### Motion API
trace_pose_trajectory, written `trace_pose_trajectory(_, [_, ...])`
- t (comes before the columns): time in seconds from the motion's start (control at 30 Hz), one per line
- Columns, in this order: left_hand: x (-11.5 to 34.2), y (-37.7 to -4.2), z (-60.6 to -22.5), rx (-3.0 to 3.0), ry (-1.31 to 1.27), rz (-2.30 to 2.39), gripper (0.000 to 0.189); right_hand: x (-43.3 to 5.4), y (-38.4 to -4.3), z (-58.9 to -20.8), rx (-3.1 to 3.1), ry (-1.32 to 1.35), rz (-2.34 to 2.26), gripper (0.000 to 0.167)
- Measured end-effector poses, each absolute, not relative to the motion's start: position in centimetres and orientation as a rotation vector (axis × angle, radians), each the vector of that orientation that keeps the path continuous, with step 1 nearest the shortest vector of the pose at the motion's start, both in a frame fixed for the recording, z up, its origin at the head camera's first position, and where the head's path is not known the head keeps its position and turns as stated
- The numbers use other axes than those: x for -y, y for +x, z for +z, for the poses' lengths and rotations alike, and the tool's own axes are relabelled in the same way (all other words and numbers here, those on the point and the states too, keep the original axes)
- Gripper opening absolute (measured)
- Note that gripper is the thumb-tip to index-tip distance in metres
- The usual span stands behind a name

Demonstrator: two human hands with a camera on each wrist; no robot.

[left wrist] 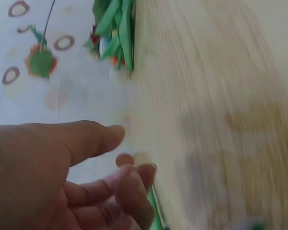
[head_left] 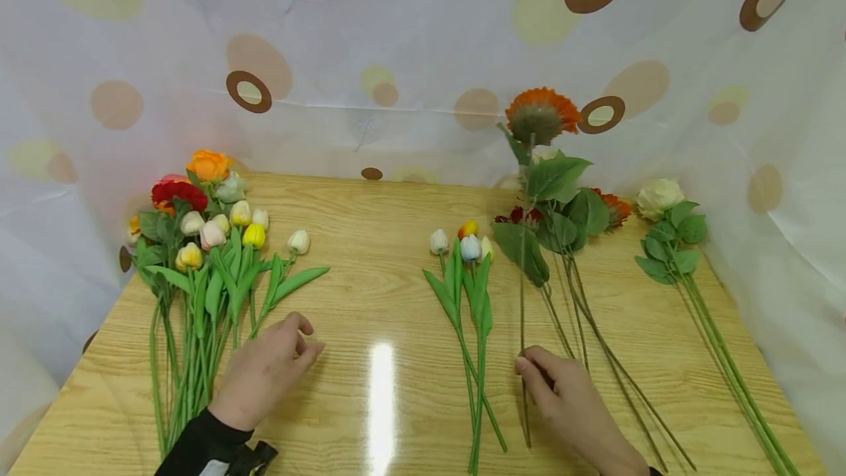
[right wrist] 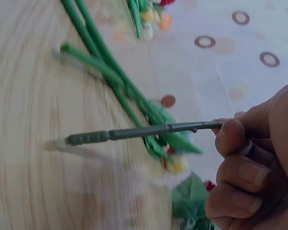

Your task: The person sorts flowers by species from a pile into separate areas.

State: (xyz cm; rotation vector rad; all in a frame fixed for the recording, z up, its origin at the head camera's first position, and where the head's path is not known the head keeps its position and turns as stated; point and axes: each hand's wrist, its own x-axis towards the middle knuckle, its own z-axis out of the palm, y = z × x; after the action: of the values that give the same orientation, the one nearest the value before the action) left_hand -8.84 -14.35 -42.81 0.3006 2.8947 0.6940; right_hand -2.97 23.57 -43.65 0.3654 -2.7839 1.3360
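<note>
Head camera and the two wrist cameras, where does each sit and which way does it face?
Head: worn on the head, facing forward and down over the pale wooden table; left hand and right hand show.
Left wrist: on that wrist, looking past the left hand toward the brown-ringed white cloth.
Right wrist: on that wrist, looking at the right hand pinching a thin dark-green stem.
Head and left wrist share the ruffled orange flower.

Forward-down head view over table [head_left: 380, 296]
</note>
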Motion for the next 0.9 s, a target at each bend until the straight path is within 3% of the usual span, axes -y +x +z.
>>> trace_pose_trajectory(0.43, [17.4,-8.2,-42.6,-2.888,0.053,0.235,0.034,-27.3,-3.3,-44.0,3.063,-0.030,0.972,0.032])
trace_pose_trajectory(0.9, [18.3,-7.8,-43.1,-3.117,0.028,0.238,0.023,-28.2,-3.3,-44.1,3.249,-0.220,0.775,0.031])
